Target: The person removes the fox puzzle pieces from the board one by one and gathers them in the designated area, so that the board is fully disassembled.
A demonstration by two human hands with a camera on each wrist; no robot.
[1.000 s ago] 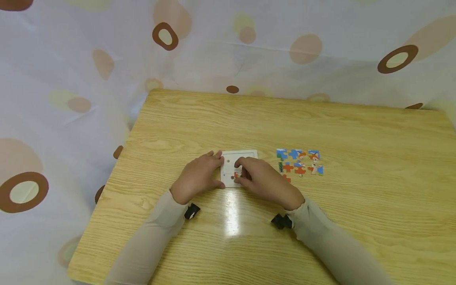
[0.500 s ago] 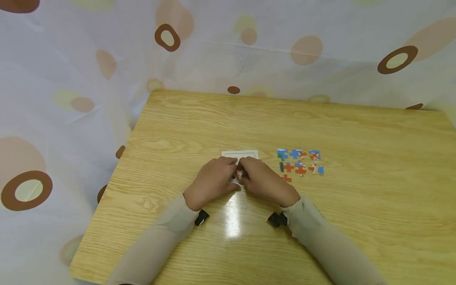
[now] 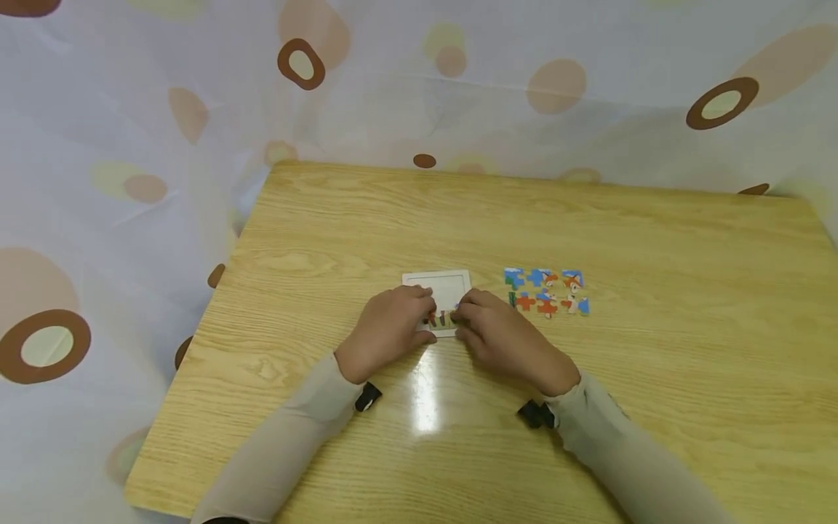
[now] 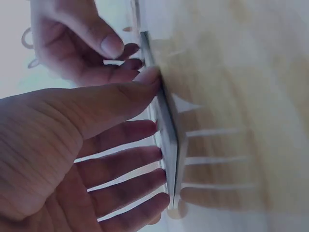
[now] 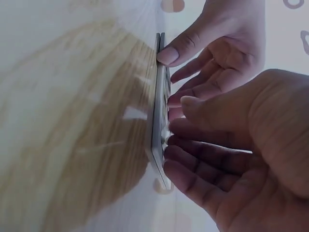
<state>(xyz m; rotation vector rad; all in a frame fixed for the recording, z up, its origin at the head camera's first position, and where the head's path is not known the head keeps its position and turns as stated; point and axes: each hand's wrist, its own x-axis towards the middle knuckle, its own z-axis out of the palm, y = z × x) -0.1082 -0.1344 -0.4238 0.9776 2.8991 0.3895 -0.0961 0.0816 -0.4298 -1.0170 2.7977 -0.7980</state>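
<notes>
In the head view a small white puzzle tray [image 3: 437, 276] lies on the table. Along its near side a strip of picture pieces [image 3: 442, 319] shows between the hands. My left hand [image 3: 389, 324] rests over the tray's near left part; in the left wrist view the fingers [image 4: 128, 159] reach straight onto it, with the thumb on its edge. At the near right part, my right hand [image 3: 513, 336] touches the tray's face with its fingertips; the right wrist view shows its thumb [image 5: 217, 113] apart from the fingers. Whatever lies under those fingertips is mostly hidden.
Several loose puzzle pieces [image 3: 547, 302] with a fox picture lie in rows to the right of the tray. The wood-grain table [image 3: 327, 225] meets a patterned cloth [image 3: 484, 87] behind it. Black wrist cameras [image 3: 369, 397] sit close to both sleeves.
My left hand has shifted right from the tray's left edge over its near part. The right hand has moved from the tray's middle to its right side, uncovering more of the picture strip.
</notes>
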